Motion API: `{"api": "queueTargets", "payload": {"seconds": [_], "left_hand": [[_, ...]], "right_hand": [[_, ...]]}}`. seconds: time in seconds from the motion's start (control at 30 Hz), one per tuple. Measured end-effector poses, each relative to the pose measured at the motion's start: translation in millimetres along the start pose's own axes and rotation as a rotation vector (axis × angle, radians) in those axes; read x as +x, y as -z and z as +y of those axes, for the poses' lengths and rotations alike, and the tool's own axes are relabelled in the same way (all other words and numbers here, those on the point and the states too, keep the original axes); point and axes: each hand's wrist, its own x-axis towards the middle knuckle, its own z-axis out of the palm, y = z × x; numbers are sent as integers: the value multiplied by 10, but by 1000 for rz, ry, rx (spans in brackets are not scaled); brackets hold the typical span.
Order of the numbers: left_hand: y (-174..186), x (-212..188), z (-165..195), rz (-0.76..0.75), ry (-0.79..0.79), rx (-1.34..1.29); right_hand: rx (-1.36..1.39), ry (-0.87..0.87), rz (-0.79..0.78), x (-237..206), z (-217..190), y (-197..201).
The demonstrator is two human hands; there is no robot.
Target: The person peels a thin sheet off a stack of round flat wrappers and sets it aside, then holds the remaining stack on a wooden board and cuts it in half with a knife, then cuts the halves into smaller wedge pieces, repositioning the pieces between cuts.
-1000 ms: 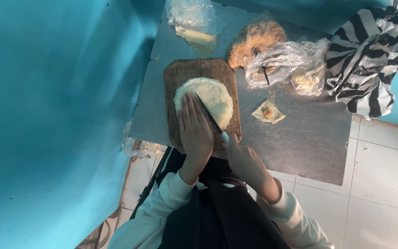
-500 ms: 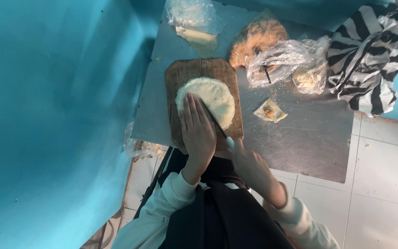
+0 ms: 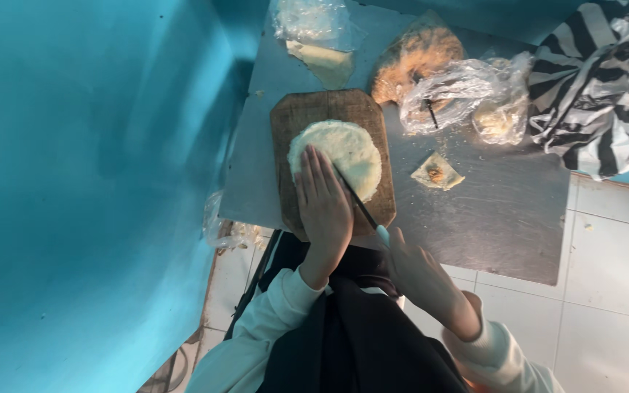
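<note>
A round pale flatbread [image 3: 347,145] lies on a brown wooden cutting board [image 3: 307,109] on a grey metal table [image 3: 489,218]. My left hand [image 3: 323,204] lies flat on the near left part of the flatbread, fingers together and stretched out. My right hand [image 3: 416,269] grips a knife [image 3: 362,207] with a light blue handle. Its dark blade runs across the flatbread just right of my left fingers.
A small folded pastry piece [image 3: 437,173] lies right of the board. Clear plastic bags with food [image 3: 460,91] and a brown round bread [image 3: 416,54] sit at the back, another bag [image 3: 314,29] at the far left. A striped cloth [image 3: 598,80] hangs right. Teal wall left, white tiled floor.
The view has shifted slightly. My right hand with the knife has drawn a little back toward me; the left hand stays pressed on the flatbread.
</note>
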Motion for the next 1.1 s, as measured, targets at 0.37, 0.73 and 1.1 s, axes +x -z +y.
{"api": "queueTargets", "payload": {"seconds": [0.37, 0.73, 1.1], "left_hand": [[-19, -27, 2, 38, -3, 19], [-70, -167, 22, 62, -18, 53], [-22, -276, 17, 117, -25, -3]], "right_hand": [[-626, 569, 142, -175, 382, -148], [-173, 138, 23, -569, 338, -113], [-904, 582, 248, -1066, 426, 114]]}}
